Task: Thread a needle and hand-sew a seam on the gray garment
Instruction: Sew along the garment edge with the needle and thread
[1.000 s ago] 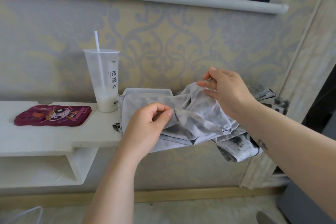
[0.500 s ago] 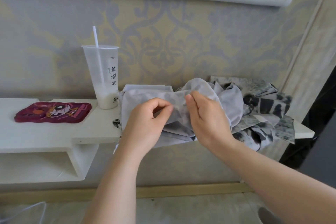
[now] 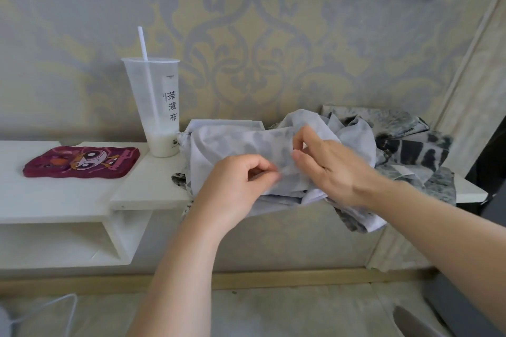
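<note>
The right hand has been lowered to the gray garment on the shelf, where a fold is pinched taut between it and the left hand, likely for stitching; no needle is discernible.

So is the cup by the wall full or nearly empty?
Nearly empty. The upright clear cup holds white liquid only at its base; a straw stands inside.

Two hands, one garment, one cup, one straw, one pad.
</note>
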Tool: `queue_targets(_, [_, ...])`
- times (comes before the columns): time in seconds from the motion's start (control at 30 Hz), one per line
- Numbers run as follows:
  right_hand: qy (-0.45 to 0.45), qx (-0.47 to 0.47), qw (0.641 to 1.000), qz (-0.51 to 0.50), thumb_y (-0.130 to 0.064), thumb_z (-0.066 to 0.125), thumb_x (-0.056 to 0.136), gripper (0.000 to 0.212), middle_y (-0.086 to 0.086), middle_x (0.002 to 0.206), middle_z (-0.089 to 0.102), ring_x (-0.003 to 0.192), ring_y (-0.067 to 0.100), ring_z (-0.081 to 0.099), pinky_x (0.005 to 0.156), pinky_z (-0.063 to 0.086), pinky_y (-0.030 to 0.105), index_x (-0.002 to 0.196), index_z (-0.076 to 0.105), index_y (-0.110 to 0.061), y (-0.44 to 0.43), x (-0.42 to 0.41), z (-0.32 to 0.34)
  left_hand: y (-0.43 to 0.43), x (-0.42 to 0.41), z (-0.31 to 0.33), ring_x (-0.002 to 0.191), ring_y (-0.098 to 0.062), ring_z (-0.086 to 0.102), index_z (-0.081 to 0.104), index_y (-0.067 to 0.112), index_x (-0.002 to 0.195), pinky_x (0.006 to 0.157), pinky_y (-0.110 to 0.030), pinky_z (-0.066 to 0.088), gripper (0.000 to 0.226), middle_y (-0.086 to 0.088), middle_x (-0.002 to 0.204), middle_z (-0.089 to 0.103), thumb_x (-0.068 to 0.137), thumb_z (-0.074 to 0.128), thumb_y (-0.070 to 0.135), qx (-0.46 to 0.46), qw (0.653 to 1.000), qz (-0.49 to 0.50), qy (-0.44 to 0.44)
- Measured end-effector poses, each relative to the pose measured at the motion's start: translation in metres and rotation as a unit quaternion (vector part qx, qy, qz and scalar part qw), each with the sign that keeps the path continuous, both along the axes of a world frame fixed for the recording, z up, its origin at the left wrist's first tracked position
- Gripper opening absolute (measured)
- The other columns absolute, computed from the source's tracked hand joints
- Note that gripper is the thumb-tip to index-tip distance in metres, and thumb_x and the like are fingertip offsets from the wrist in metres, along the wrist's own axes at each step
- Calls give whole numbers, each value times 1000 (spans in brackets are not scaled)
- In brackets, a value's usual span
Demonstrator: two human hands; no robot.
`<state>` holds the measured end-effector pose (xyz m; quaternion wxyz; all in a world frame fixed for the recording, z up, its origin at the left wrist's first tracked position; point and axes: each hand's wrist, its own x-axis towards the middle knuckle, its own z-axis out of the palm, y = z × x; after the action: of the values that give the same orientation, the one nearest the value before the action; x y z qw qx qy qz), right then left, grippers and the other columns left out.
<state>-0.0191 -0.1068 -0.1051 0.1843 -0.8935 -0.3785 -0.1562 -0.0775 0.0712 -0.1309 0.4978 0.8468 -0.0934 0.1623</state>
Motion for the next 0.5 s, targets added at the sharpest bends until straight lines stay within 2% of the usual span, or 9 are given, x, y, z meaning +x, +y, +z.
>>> queue_targets(0.1, [45, -13, 999, 4, -37, 25, 98, 24, -5, 50, 39, 51, 12, 35, 52, 29, 28, 90, 35, -16, -1, 0, 12, 1, 0, 0, 58, 4, 50, 70, 26, 78, 58, -8, 38, 9, 11, 69, 65, 86, 68, 25, -12, 1000, -3, 0])
queue_targets(0.23, [76, -93, 992, -26, -34, 30, 100, 25, -3, 56, 40, 51, 12, 36, 53, 32, 26, 78, 31, -24, 1, 0, 21, 2, 0, -1, 61, 5, 53, 68, 31, 73, 61, -8, 40, 15, 9, 73, 68, 86, 68, 23, -22, 1000, -5, 0])
queue_targets(0.37, [-5, -207, 977, -47, -39, 25, 101, 30, -2, 58, 44, 55, 18, 47, 56, 41, 35, 80, 37, -21, 6, 1, 19, 4, 0, -1, 68, 5, 58, 67, 32, 73, 65, -8, 42, 17, 10, 76, 70, 86, 68, 22, -16, 1000, -2, -5])
queue_targets(0.5, [-89, -308, 945, -68, -37, 20, 102, 31, -4, 61, 41, 57, 16, 43, 51, 31, 30, 81, 35, -20, 11, 1, 19, 4, -2, 1, 67, 9, 57, 67, 33, 72, 62, -5, 39, 18, 15, 71, 67, 86, 68, 21, -1, 1000, 5, -12])
